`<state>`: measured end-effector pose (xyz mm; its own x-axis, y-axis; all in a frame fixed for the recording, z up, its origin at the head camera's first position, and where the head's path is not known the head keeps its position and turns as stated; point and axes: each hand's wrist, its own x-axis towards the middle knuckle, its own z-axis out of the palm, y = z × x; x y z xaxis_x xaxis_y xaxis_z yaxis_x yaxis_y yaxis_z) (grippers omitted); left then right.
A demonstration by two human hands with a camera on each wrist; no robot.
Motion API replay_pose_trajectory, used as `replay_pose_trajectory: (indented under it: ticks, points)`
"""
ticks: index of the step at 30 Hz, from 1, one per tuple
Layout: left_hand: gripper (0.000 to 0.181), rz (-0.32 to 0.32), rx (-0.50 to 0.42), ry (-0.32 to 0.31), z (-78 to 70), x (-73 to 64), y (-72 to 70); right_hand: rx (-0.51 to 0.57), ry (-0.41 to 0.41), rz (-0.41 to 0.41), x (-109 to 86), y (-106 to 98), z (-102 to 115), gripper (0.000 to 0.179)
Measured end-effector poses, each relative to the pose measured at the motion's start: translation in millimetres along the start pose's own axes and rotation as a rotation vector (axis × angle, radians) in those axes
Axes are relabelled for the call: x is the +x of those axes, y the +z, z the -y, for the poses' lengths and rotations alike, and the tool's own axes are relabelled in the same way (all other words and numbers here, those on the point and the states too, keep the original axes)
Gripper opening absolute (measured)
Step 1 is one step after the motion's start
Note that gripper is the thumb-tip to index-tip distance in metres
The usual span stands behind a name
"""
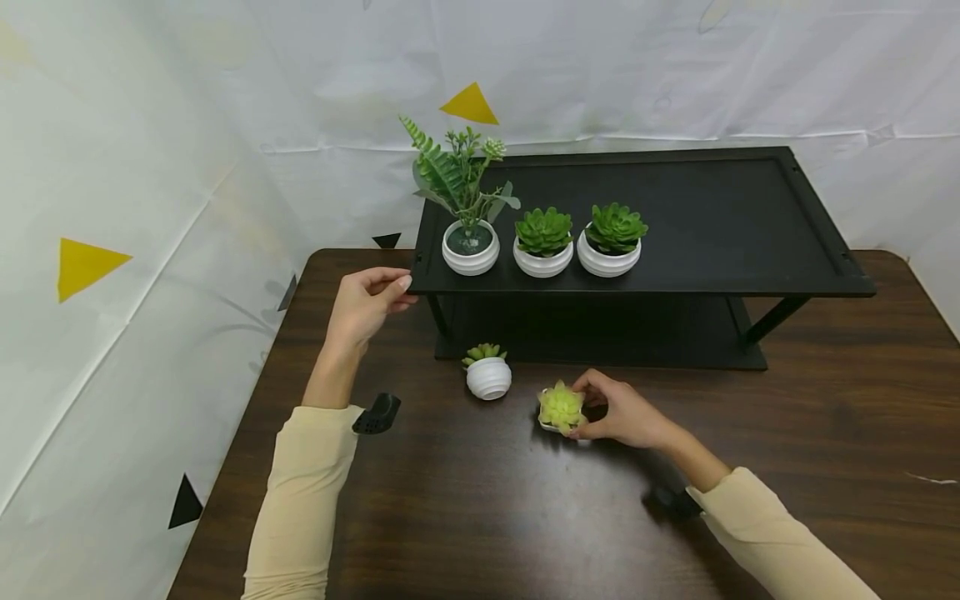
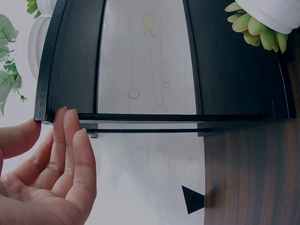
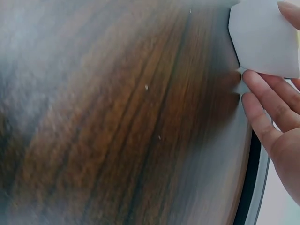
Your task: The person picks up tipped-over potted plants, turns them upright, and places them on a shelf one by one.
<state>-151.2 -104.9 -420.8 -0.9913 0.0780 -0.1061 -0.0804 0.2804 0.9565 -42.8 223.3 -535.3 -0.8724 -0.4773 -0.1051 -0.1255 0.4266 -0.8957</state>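
Note:
My left hand (image 1: 361,307) pinches the front left corner of a black two-tier shelf (image 1: 720,212), thumb on top and fingers underneath. The left wrist view shows those fingers (image 2: 77,164) at the board's end. On the table, my right hand (image 1: 618,412) grips a small yellow-green potted succulent (image 1: 561,407) between thumb and fingers. Its angular white pot (image 3: 265,40) shows in the right wrist view, fingertips at its lower edge. Left of it, a succulent in a round white pot (image 1: 489,379) stands tilted in front of the shelf.
On the upper board's left half stand a tall leafy plant (image 1: 468,250) in a white pot and two green succulents (image 1: 543,242) (image 1: 612,240) in white bowls. The shelf rests on a dark wooden table (image 1: 465,508). White sheeting (image 1: 600,75) hangs behind and along the left.

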Motion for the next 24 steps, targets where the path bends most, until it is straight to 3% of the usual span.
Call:
replay_pose_trajectory:
  ticks: [16, 24]
  points:
    - [0.026, -0.002, -0.007, -0.004, -0.6, -0.8, 0.4, -0.02, -0.022, -0.071, -4.8, 0.1, 10.5, 0.048]
    - [0.027, 0.002, 0.006, 0.006, 1.9, 0.7, -0.4, -0.011, -0.041, -0.063, -8.8, -3.6, 22.9, 0.046]
